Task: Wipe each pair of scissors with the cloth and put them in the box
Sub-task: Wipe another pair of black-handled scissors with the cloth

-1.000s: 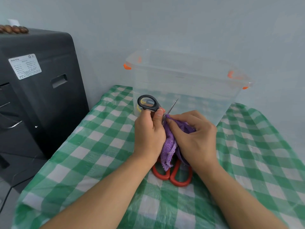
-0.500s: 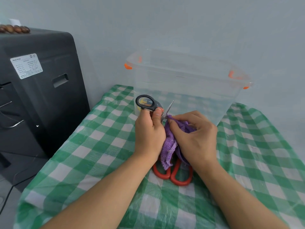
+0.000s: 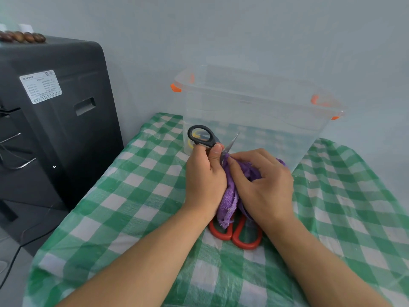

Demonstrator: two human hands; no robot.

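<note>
left hand (image 3: 204, 173) grips black scissors (image 3: 202, 136) | right hand (image 3: 263, 185) pinches cloth (image 3: 232, 191) | one red scissors (image 3: 239, 233)

Clear, smooth plastic for the box (image 3: 254, 111); matt black plastic handle and bright metal blade on the black-handled scissors (image 3: 204, 137). Fuzzy purple terry for the cloth (image 3: 230, 196). Glossy red plastic on the red scissors (image 3: 240, 234), woven checked fabric for the tablecloth (image 3: 132, 196).

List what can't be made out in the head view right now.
- Red scissors: only the handle loops show; the blades are hidden under the purple cloth and both hands.
- Black scissors: one handle loop and a blade tip show; the rest is covered by the left hand and the cloth in the right hand.
- Box: contents blurred through its clear wall.
- Label on the black machine: print too small.
</note>
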